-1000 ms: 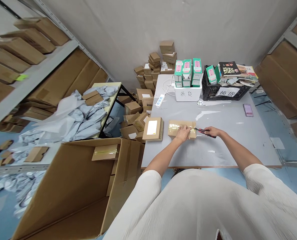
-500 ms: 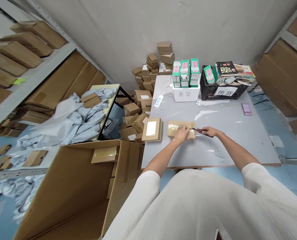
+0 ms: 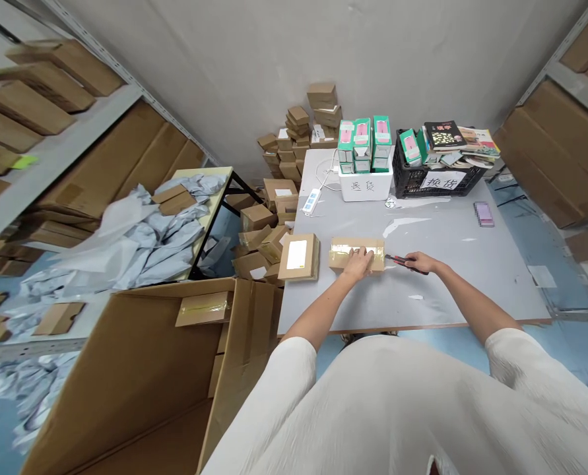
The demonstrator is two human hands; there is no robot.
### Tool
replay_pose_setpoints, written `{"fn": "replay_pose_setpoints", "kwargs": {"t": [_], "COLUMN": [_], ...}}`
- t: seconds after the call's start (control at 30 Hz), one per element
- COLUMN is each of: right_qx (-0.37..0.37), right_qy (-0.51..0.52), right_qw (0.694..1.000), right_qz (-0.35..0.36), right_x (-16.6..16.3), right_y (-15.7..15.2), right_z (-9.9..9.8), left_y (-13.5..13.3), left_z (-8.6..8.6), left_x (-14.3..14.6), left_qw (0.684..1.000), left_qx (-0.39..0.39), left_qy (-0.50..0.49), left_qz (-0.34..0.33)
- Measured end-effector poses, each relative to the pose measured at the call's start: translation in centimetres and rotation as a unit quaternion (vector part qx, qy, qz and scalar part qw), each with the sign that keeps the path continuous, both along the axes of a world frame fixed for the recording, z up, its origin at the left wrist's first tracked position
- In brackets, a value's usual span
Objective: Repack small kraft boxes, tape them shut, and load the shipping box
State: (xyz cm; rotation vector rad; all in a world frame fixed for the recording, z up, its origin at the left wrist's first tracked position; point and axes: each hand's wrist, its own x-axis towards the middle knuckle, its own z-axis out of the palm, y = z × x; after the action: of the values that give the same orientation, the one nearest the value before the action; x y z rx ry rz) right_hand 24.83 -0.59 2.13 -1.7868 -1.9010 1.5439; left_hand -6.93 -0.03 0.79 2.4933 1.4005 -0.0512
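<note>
Front-left of white bin [image 3: 365, 187]: labelled box [image 3: 298, 256], parked apart, seemingly for room. Directly in front: pinning taped box [image 3: 342, 254] under spread left hand [image 3: 358, 264] — likely for steadiness. Front-right: clenching red-black cutter [image 3: 396, 258] in right hand [image 3: 419, 261], tip just beside taped box — presumably for control.
</note>
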Motion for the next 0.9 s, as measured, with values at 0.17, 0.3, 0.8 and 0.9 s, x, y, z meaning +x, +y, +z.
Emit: {"fn": "replay_pose_setpoints", "kwargs": {"t": [0.17, 0.3, 0.8, 0.9], "right_qx": [0.006, 0.059, 0.231, 0.227], "right_qy": [0.043, 0.030, -0.195, -0.217], "right_qw": [0.996, 0.995, 0.949, 0.946], "right_qz": [-0.071, -0.074, 0.084, 0.084], "right_x": [0.5, -0.8, -3.6, -3.9], "right_y": [-0.5, -0.7, -2.6, -2.7], "right_z": [1.0, 1.4, 2.6, 2.5], "left_y": [-0.2, 0.5, 4.3, 4.9], "left_z": [0.0, 0.7, -0.2, 0.1], "left_x": [0.2, 0.8, 1.5, 1.4], "left_qw": [0.999, 0.993, 0.994, 0.994], "left_qx": [0.006, 0.032, -0.054, -0.061], "left_qy": [-0.036, -0.073, -0.027, -0.024], "left_qz": [0.040, 0.093, 0.094, 0.085]}}
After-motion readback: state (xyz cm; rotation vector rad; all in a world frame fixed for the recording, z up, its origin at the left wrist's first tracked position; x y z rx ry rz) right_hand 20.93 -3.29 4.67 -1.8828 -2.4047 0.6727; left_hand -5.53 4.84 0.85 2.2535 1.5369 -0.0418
